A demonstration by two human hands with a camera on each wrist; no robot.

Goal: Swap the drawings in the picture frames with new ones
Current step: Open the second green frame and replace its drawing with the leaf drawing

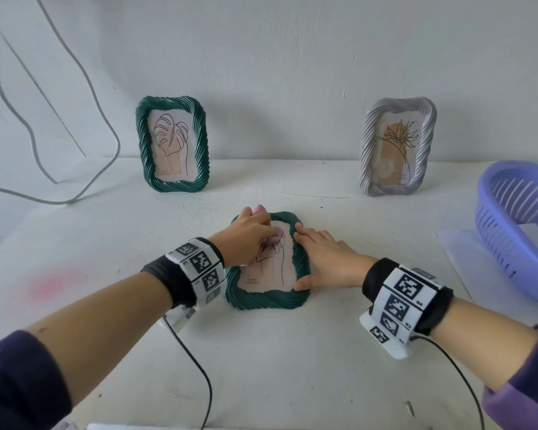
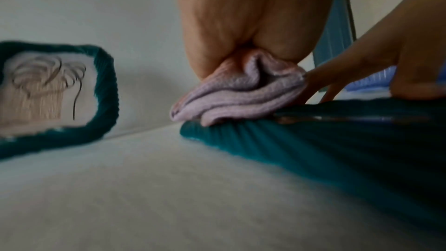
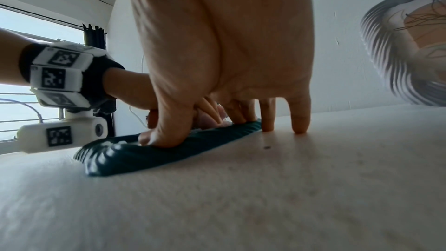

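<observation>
Your left hand [image 1: 246,234] is curled round a bunched pink cloth [image 2: 237,91] and presses it down at the upper left of the green frame [image 1: 269,297] lying flat on the worktop [image 1: 261,367]. From the left wrist view the cloth sits right on the frame's ribbed rim, touching it.

Your right hand [image 1: 326,262] is flat, fingers straight and spread, holding nothing. Its thumb presses the near right corner of the frame; index and middle fingers rest on the right rim; in the right wrist view the outer 2 fingers [image 3: 300,121] touch the worktop just beside the frame.

The flat frame is face up with a line drawing [image 1: 271,265] of a leaf in it, partly hidden by your left hand.

Further back, 2 more frames stand upright at the wall, well apart: a second green frame [image 1: 172,144] on the left with a leaf drawing, and a grey frame [image 1: 398,147] on the right with a flower drawing.

A purple slotted basket [image 1: 516,231] sits tilted at the right edge of the worktop. A grey cable [image 1: 75,88] hangs down the wall on the left.
</observation>
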